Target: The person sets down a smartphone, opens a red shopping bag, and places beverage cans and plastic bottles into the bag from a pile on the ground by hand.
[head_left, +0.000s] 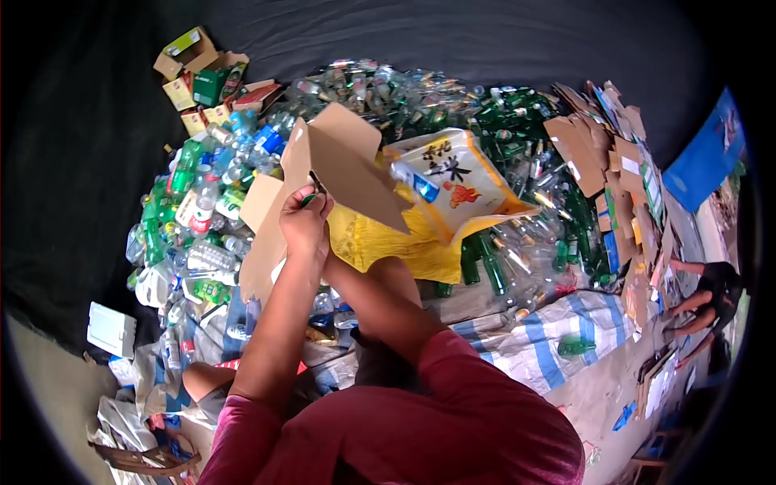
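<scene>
Just left of centre, my left hand [304,229] is closed, its fingers wrapped round a small dark tool [317,181] with green showing beside it. The tool's tip lies against an opened brown cardboard box [347,174] with spread flaps. My right forearm crosses behind my left wrist; my right hand is mostly hidden there, and its hold cannot be made out. Right of the box lies a white and yellow printed sack [453,182], with a clear, blue-labelled bottle [415,181] on it. A yellow sheet [392,242] is below the box.
Plastic bottles [206,202] are heaped on the left, glass bottles [493,267] behind and right. Flattened cardboard [578,153] is stacked at right. A striped tarp [566,331] lies in front. Another person [715,295] is at the far right. A white box [111,329] sits left.
</scene>
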Motion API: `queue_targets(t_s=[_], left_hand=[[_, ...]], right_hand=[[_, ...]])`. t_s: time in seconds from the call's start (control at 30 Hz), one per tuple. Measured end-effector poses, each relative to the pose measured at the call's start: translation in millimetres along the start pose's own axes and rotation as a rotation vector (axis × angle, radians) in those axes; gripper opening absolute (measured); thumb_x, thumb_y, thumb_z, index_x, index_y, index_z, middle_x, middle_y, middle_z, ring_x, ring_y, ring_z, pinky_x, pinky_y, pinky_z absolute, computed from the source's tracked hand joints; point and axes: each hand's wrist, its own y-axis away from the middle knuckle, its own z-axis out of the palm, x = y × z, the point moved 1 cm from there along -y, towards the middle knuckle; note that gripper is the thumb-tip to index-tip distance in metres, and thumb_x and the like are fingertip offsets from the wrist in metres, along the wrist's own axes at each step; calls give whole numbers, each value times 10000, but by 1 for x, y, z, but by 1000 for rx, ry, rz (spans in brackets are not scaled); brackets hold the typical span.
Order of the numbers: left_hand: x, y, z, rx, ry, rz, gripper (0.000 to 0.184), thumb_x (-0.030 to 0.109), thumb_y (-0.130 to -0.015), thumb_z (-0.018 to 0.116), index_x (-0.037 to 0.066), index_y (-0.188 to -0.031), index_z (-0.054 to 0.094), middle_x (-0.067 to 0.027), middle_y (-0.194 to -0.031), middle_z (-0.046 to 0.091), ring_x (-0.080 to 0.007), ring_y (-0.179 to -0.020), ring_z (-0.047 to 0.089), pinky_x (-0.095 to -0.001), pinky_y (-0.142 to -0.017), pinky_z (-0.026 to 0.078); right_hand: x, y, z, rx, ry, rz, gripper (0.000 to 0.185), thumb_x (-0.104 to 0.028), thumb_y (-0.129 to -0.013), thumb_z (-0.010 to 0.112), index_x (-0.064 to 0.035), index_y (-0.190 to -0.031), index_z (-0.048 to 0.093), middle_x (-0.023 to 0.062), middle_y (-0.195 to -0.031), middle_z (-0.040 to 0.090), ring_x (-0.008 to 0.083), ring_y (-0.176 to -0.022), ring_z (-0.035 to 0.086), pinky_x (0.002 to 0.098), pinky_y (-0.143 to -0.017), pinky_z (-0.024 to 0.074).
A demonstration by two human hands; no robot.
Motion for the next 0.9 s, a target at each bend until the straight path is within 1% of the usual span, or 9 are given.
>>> queue_targets(t_s=[0.23, 0.27, 0.37, 0.47, 0.53, 0.57, 0.67, 0.77, 0.9], left_hand=[[48, 30, 10, -290, -340, -117, 256, -11, -927, 602, 35, -1178, 598, -78, -1047, 660, -203, -857, 710, -282, -642, 560], [54, 29, -3, -285, -373, -62, 224, 12, -935, 605, 34, -1158, 606, -68, -1021, 660, -194, -849, 706, -287, -654, 558], [86, 23, -57, -295, -436, -34, 152, 8, -933, 608, 34, -1081, 632, -33, -954, 658, -174, -800, 696, -282, -640, 553], [114, 3, -145, -126, -571, 8, 120, 74, -946, 624, 36, -1059, 633, -33, -938, 671, -166, -790, 687, -289, -661, 554], [143, -5, -215, 33, -528, 51, 146, 92, -945, 625, 47, -1082, 641, -40, -948, 681, -183, -795, 692, -294, -667, 552], [161, -8, -250, 144, -551, 82, 150, 85, -936, 624, 46, -1080, 642, -44, -942, 680, -184, -790, 692, -300, -663, 553], [197, 5, -361, 450, -587, 125, 152, 77, -912, 615, 42, -1058, 641, -57, -921, 675, -184, -778, 688, -315, -649, 553], [174, 22, -490, 692, -731, -124, 176, 121, -906, 578, 27, -1047, 624, -107, -901, 670, -205, -675, 670, -325, -525, 533], [67, 64, -615, 551, -575, -303, 136, 91, -926, 559, 37, -1016, 645, -95, -890, 691, -202, -653, 668, -335, -539, 549]], right_hand=[[1, -51, -75, 176, -709, 383, 405, -68, -898, 588, -21, -1291, 502, 104, -1097, 644, 190, -988, 629, 315, -865, 494], [7, -60, -91, 130, -440, 459, 435, -63, -850, 640, -14, -1264, 517, 97, -1053, 644, 196, -962, 625, 334, -862, 498], [54, -94, -125, 158, -592, 596, 492, 2, -770, 734, -21, -1222, 539, 76, -1009, 633, 214, -845, 619, 362, -767, 528], [73, -157, -225, 33, -279, 694, 305, -250, -816, 739, -95, -1061, 644, 14, -853, 546, 173, -738, 527, 345, -704, 468], [133, -222, -301, 118, -511, 852, 254, -297, -846, 715, -152, -1053, 695, 27, -893, 554, 205, -779, 549, 382, -736, 483], [137, -255, -340, 148, -488, 660, 346, -205, -861, 663, -133, -1199, 652, 91, -981, 602, 255, -791, 587, 404, -782, 494], [178, -316, -435, 324, -381, 486, 303, -199, -874, 666, -139, -1170, 645, 66, -935, 601, 220, -772, 596, 353, -736, 492], [237, -318, -478, 448, -258, 555, 260, -193, -887, 669, -145, -1140, 639, 41, -889, 601, 184, -753, 605, 302, -689, 490], [311, -270, -459, 437, -200, 762, 204, -185, -904, 672, -152, -1101, 630, 8, -827, 600, 136, -728, 616, 234, -628, 487]])
